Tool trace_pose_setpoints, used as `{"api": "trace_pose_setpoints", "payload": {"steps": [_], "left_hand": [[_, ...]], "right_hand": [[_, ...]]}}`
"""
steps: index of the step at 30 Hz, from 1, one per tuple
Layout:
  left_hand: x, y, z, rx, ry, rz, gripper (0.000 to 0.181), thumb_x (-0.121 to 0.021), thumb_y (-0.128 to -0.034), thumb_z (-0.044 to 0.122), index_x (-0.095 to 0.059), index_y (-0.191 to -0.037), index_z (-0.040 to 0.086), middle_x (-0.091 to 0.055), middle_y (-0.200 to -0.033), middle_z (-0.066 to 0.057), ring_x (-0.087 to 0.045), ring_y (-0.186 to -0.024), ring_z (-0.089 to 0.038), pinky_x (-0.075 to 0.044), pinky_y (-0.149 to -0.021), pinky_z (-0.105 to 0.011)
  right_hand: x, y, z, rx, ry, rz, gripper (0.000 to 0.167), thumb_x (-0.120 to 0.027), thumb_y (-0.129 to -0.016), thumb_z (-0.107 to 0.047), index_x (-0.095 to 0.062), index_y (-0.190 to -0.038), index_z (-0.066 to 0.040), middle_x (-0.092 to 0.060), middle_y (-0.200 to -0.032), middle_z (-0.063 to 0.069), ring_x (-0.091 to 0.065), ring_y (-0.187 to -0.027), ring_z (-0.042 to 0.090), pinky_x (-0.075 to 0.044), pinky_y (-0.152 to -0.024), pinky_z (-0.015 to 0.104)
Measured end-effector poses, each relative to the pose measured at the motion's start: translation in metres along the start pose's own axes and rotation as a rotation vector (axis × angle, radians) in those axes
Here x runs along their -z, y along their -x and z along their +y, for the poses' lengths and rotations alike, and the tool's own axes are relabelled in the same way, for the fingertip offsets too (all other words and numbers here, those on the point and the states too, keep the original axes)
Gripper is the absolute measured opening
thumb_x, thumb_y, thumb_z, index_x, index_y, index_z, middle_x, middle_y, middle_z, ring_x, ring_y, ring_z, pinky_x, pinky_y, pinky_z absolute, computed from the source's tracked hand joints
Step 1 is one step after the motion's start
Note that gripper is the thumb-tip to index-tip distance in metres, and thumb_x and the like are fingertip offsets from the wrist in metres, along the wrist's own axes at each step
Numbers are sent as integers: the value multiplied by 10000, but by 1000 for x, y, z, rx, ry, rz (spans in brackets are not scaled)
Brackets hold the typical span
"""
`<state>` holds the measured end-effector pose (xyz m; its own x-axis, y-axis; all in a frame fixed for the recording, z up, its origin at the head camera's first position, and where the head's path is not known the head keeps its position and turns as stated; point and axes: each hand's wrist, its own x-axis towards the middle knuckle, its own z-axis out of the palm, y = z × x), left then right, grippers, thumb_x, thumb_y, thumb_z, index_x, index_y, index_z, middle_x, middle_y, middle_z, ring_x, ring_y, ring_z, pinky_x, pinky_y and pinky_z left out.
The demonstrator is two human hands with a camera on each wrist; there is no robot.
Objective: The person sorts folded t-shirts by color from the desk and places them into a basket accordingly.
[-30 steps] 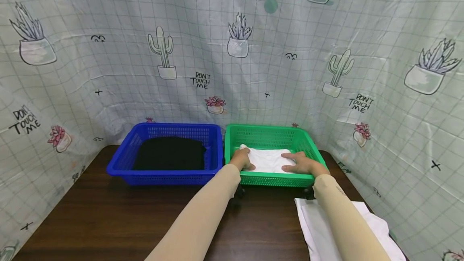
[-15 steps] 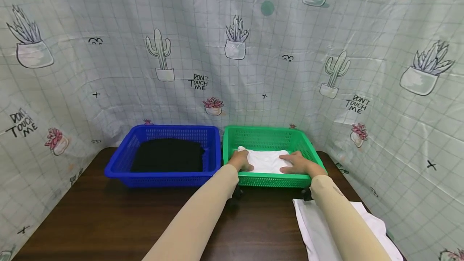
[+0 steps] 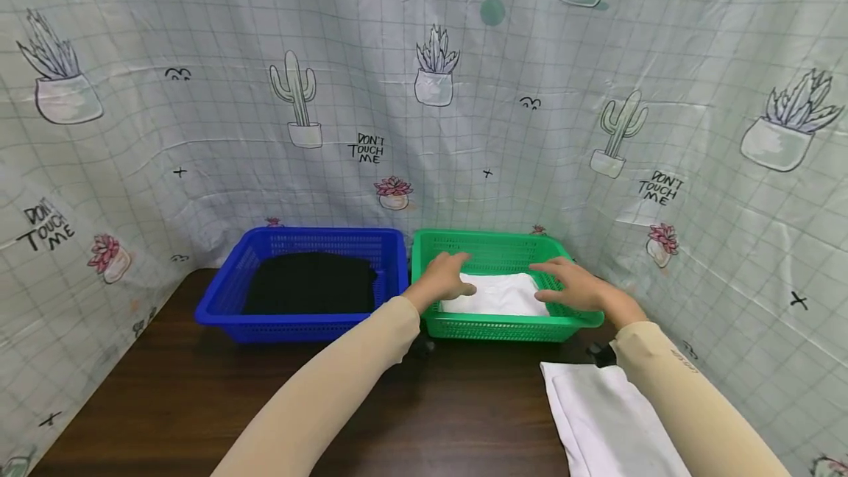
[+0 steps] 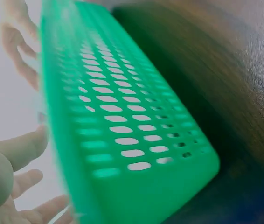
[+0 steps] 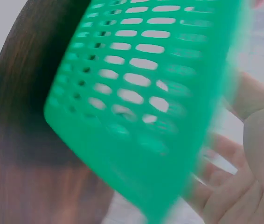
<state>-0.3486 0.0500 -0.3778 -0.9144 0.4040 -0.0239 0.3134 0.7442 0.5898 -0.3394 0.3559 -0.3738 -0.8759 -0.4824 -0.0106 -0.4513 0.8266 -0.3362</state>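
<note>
A folded white cloth [image 3: 495,296] lies in the green basket [image 3: 500,328]. Above its left part hovers my left hand [image 3: 442,278], fingers spread and holding nothing. My right hand [image 3: 571,283] is over the basket's right side, thumb and fingers apart, with nothing in it. In the left wrist view, the left hand [image 4: 15,182] shows beside the basket's perforated wall [image 4: 136,121]. The right wrist view has the right hand [image 5: 248,158] past the basket's rim, its fingers loosely extended.
To the left stands a blue basket [image 3: 301,327] with folded black cloth [image 3: 310,284] in it. Another white cloth [image 3: 609,418] lies at the right front of the dark wooden table [image 3: 199,396], partly under my right forearm. A curtain [image 3: 424,138] printed with cacti hangs behind.
Both hands have let go of the white cloth in the green basket and lifted. The left moved slightly left, the right moved to the right.
</note>
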Motion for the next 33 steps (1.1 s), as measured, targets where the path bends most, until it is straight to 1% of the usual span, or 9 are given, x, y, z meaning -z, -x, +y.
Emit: {"api": "trace_pose_setpoints", "payload": {"steps": [4,7,10,14,19,24,28,31,33], "left_hand": [[12,20,13,-109,23,42,665,-742,-1027,298,-465,-1616,165,-417,-1653,-166,-346,-1556,-370,-393,-1201,-550],[17,37,25,-173,51,60,656,-744,-1026,296,-473,-1613,182,-459,-1625,-146,-396,-1528,-350,-418,-1183,-537],[17,52,35,-241,79,76,633,-744,-1026,294,-495,-1597,181,-534,-1550,-124,-496,-1444,-312,-480,-1122,-487],[9,71,45,-317,115,96,598,-746,-1024,279,-525,-1572,181,-609,-1407,-121,-625,-1231,-275,-551,-956,-375],[-16,91,49,-387,131,95,577,-776,-1001,268,-569,-1534,186,-664,-1258,-70,-673,-1020,-163,-529,-837,-244],[-46,104,46,-391,170,19,574,-782,-999,276,-572,-1528,205,-680,-1166,-12,-631,-867,-26,-516,-785,-201],[-70,109,44,-355,224,-58,586,-802,-982,283,-578,-1517,201,-697,-1112,-15,-622,-804,11,-522,-750,-201],[-89,111,47,-303,285,-118,594,-822,-963,277,-582,-1503,221,-704,-1080,-9,-641,-780,5,-529,-734,-206],[-100,112,50,-265,324,-153,609,-830,-954,271,-576,-1506,219,-712,-1062,-3,-658,-767,-14,-533,-729,-214]], "right_hand": [[16,29,-8,38,-27,119,643,-723,-1039,-285,-487,-1575,-18,-387,-1561,325,-492,-1342,519,-489,-1017,657],[22,55,-12,62,-63,164,635,-738,-1029,-249,-493,-1565,-13,-375,-1562,306,-555,-1241,480,-564,-922,561],[22,84,-11,81,-84,196,631,-748,-1019,-195,-489,-1561,-1,-384,-1550,291,-560,-1209,462,-604,-859,451],[20,124,-6,63,-65,246,630,-765,-1002,-158,-498,-1556,-19,-434,-1521,232,-567,-1227,479,-615,-815,343],[14,168,4,-16,-5,259,636,-786,-986,-182,-515,-1541,-29,-498,-1448,184,-621,-1141,392,-608,-751,302],[-2,202,19,-135,44,218,684,-790,-987,-293,-503,-1563,-60,-543,-1415,179,-662,-1083,254,-563,-720,303],[-19,222,33,-193,-4,166,722,-779,-993,-286,-450,-1572,-6,-541,-1383,265,-673,-1052,308,-539,-713,306],[-28,230,44,-219,-50,120,731,-763,-1001,-246,-407,-1554,73,-522,-1350,348,-677,-1025,400,-558,-714,336],[-32,234,51,-230,-61,95,725,-756,-1005,-230,-400,-1535,112,-508,-1338,385,-665,-1033,394,-556,-719,328]]}}
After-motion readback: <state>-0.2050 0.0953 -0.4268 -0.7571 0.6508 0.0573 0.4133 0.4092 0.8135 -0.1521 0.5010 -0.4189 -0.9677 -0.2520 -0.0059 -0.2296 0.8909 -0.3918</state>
